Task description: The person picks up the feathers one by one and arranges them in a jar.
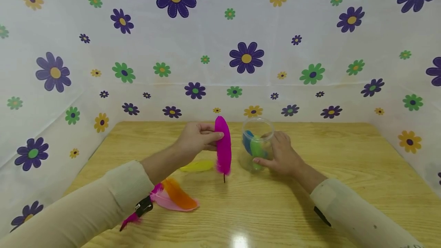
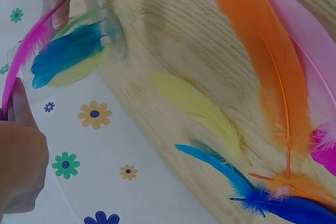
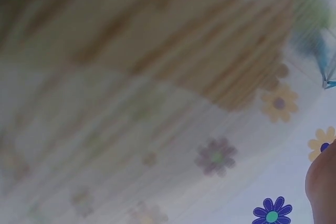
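Observation:
My left hand (image 1: 194,141) pinches a magenta feather (image 1: 223,154) between thumb and fingers. The feather stands upright, quill down, above the table and just left of a clear plastic jar (image 1: 245,162). My right hand (image 1: 284,154) grips the jar from its right side, thumb across the front. Inside the jar are a blue feather (image 1: 247,142) and a green feather (image 1: 256,147); the left wrist view also shows a yellowish one (image 2: 79,73) behind the blue. The right wrist view is blurred, with only part of the right hand (image 3: 324,187) at its edge.
A yellow feather (image 1: 198,166) lies on the wooden table (image 1: 262,209) behind my left forearm. Nearer are an orange feather (image 1: 179,195), a light pink feather (image 1: 167,203), and, in the left wrist view, blue feathers (image 2: 291,208). A flower-patterned white cloth (image 1: 213,37) surrounds the table.

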The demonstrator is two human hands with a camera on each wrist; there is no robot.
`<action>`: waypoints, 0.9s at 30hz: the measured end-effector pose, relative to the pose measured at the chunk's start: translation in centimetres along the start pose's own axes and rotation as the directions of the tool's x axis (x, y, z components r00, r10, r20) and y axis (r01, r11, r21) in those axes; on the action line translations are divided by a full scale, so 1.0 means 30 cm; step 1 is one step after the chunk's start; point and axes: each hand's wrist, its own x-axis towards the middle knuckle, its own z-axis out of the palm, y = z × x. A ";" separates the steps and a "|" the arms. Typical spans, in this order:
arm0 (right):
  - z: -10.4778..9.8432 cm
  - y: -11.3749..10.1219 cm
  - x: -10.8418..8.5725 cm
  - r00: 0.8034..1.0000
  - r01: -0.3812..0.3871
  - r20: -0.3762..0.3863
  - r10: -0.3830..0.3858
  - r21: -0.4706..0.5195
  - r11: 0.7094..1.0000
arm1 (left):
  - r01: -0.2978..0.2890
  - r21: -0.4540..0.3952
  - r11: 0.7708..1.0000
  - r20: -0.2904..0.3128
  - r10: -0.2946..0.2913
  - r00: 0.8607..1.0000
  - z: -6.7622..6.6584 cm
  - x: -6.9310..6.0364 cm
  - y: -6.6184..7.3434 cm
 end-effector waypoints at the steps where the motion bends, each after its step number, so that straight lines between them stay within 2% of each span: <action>1: 0.000 0.000 0.001 1.000 0.000 -0.002 0.000 0.001 1.000 | -0.001 -0.002 1.000 0.003 0.001 1.000 0.000 0.000 0.001; 12: 0.008 -0.003 0.002 1.000 0.009 -0.005 -0.009 0.012 1.000 | -0.049 -0.025 0.999 0.040 0.050 0.998 -0.001 -0.007 0.008; 17: 0.006 -0.004 0.001 1.000 0.005 -0.008 -0.005 0.009 1.000 | -0.028 -0.011 1.000 0.022 0.029 0.999 0.009 -0.008 0.026; 22: 0.006 -0.005 -0.001 1.000 0.004 -0.002 -0.004 0.016 1.000 | 0.005 -0.037 0.999 -0.003 -0.005 1.000 0.025 -0.007 0.041; 27: 0.008 -0.005 0.000 1.000 0.009 -0.007 -0.009 0.016 1.000 | -0.008 -0.037 0.999 -0.014 0.008 1.000 0.041 -0.001 0.048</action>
